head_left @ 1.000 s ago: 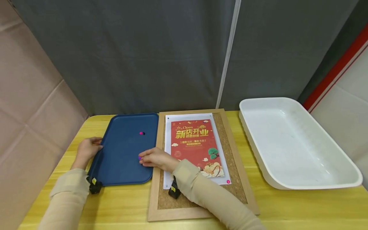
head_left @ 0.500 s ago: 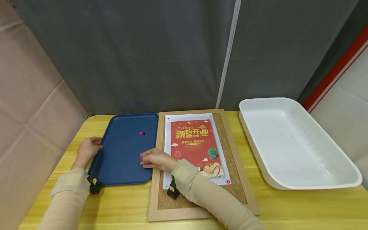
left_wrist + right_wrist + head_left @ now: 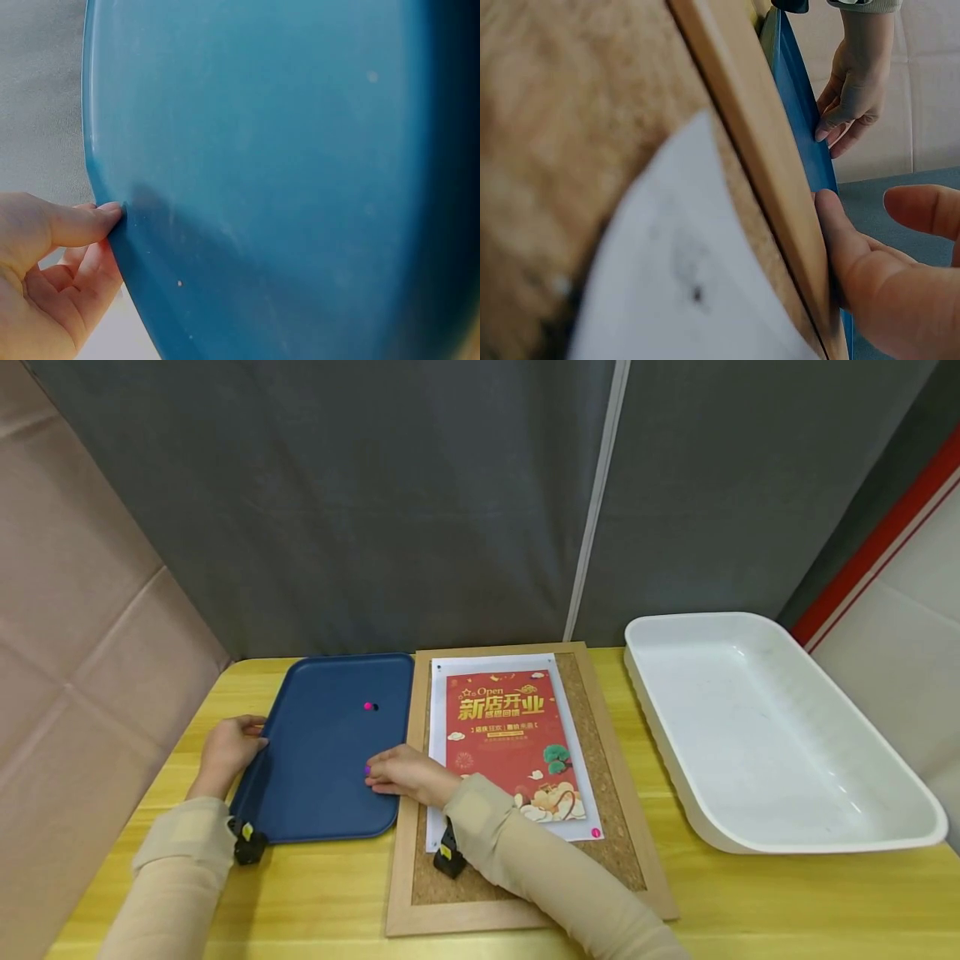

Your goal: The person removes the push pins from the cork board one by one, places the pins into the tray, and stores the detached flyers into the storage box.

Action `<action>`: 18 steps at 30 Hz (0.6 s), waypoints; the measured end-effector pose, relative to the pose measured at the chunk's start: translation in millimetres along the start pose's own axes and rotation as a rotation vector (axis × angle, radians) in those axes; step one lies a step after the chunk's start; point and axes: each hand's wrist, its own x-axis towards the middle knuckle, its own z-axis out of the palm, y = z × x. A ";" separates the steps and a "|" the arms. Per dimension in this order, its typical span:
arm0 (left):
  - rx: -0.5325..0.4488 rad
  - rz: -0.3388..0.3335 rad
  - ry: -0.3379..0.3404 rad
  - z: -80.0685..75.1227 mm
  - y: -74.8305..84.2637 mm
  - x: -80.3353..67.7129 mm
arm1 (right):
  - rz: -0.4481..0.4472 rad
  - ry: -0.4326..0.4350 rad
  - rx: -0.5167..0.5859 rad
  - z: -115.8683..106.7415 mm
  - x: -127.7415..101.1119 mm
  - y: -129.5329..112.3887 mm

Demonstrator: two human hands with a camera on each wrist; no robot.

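Note:
My left hand (image 3: 227, 753) pinches the left rim of a dark blue tray (image 3: 322, 810); in the left wrist view the thumb (image 3: 86, 225) lies over the rim, the fingers below it. Over the tray's right side, my right hand (image 3: 411, 774) holds a small purple pushpin (image 3: 367, 771) at its fingertips; the pin is hidden in the right wrist view. A pink pushpin (image 3: 367, 706) lies farther back on the tray, a small dark spot beside it. Beneath the right forearm is a wood-framed corkboard (image 3: 615, 839) bearing a red poster (image 3: 502, 752) on white paper.
To the right stands a large white tub (image 3: 772, 735). Another pink pushpin (image 3: 596, 832) marks the paper's lower right corner. A grey curtain (image 3: 390, 510) rises behind the yellow wooden table (image 3: 322, 893).
My right hand has shifted very slightly to the right over the tray, and the purple pushpin has moved with it. My left hand stays at the rim.

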 end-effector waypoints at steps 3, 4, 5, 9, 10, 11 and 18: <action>0.004 0.005 0.004 -0.6 0.2 -0.5 | 0.001 -0.004 0.007 0.6 0.5 -0.2; 0.005 0.010 0.008 -0.5 0.4 -0.6 | 0.000 -0.005 0.009 0.5 0.7 -0.2; 0.008 0.017 0.013 -0.4 0.4 -0.6 | -0.001 -0.006 0.015 0.4 0.7 -0.4; 0.015 0.041 0.029 -0.1 0.1 -1.0 | -0.010 -0.017 0.017 -0.4 -0.2 -0.7; 0.015 0.043 0.030 0.2 -0.1 -0.9 | -0.015 -0.022 0.017 -0.8 -0.9 -1.0; 0.014 0.042 0.028 0.3 -0.2 -0.9 | -0.020 -0.030 0.020 -1.3 -2.3 -1.7; 0.010 0.023 0.021 0.4 -0.5 -1.0 | -0.080 -0.067 0.019 -10.1 -18.2 -18.8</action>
